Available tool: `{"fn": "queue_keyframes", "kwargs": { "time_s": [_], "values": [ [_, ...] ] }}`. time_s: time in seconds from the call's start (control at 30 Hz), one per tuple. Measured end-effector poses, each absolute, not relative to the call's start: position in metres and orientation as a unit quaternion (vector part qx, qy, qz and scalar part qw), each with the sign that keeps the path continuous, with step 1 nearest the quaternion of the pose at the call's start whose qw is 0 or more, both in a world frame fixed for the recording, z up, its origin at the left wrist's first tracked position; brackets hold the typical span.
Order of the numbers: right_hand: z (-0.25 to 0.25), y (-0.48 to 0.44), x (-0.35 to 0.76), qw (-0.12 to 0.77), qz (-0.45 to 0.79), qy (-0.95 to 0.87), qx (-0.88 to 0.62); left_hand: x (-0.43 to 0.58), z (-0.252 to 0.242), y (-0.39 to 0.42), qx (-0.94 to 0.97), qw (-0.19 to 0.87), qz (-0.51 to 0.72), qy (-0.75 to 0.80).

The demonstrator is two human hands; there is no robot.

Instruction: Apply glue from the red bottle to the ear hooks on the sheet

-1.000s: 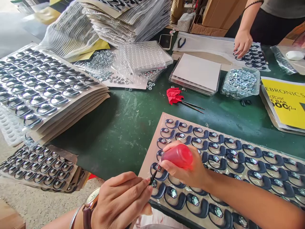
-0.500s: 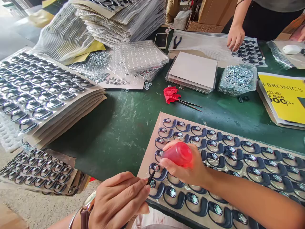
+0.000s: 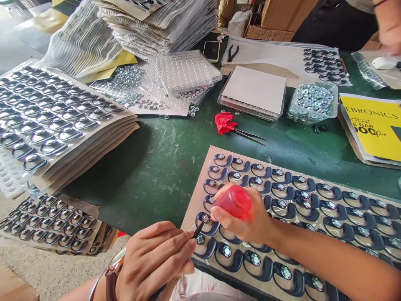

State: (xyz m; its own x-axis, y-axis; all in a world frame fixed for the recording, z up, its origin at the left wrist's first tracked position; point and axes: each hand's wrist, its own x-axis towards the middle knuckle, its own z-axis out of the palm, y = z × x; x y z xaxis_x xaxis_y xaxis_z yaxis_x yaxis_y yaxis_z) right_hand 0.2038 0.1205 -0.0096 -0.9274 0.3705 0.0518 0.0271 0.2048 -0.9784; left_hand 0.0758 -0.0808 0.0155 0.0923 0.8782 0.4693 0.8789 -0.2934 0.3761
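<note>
Look at that left wrist: a round watch point(image 3: 117, 264), coppery at the rim, on a dark brown strap point(image 3: 110, 285) just behind the left hand point(image 3: 156, 261). And there, a little further up the arm, a slim silvery bangle point(image 3: 94, 289)! Across to the right hand point(image 3: 239, 217), bare, the forearm bare too. Down at the lap, pale pinkish cloth point(image 3: 209, 287), softly creased.

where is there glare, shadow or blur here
Head view: glare whitens the top-left corner and glints on the large stack of sheets at left; shadow darkens the green table beside it; a co-worker's hand at upper right is blurred; the red bottle looks fairly clear.
</note>
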Motion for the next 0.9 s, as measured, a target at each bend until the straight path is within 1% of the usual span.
{"fn": "queue_keyframes", "kwargs": {
  "time_s": [0.1, 0.47, 0.73, 0.9],
  "values": [
    [-0.009, 0.120, 0.204, 0.140, 0.618, -0.763, -0.130, 0.077, 0.016, -0.078, -0.727, -0.005, -0.336, -0.598],
    [-0.011, 0.119, 0.206, 0.164, 0.621, -0.755, -0.134, 0.069, 0.009, -0.071, -0.628, -0.075, -0.438, -0.639],
    [-0.015, 0.118, 0.208, 0.122, 0.632, -0.755, -0.127, 0.066, 0.005, -0.072, -0.596, -0.079, -0.453, -0.658],
    [-0.020, 0.117, 0.207, 0.155, 0.607, -0.775, -0.084, 0.064, 0.008, -0.069, -0.556, -0.108, -0.455, -0.687]
  ]
}}
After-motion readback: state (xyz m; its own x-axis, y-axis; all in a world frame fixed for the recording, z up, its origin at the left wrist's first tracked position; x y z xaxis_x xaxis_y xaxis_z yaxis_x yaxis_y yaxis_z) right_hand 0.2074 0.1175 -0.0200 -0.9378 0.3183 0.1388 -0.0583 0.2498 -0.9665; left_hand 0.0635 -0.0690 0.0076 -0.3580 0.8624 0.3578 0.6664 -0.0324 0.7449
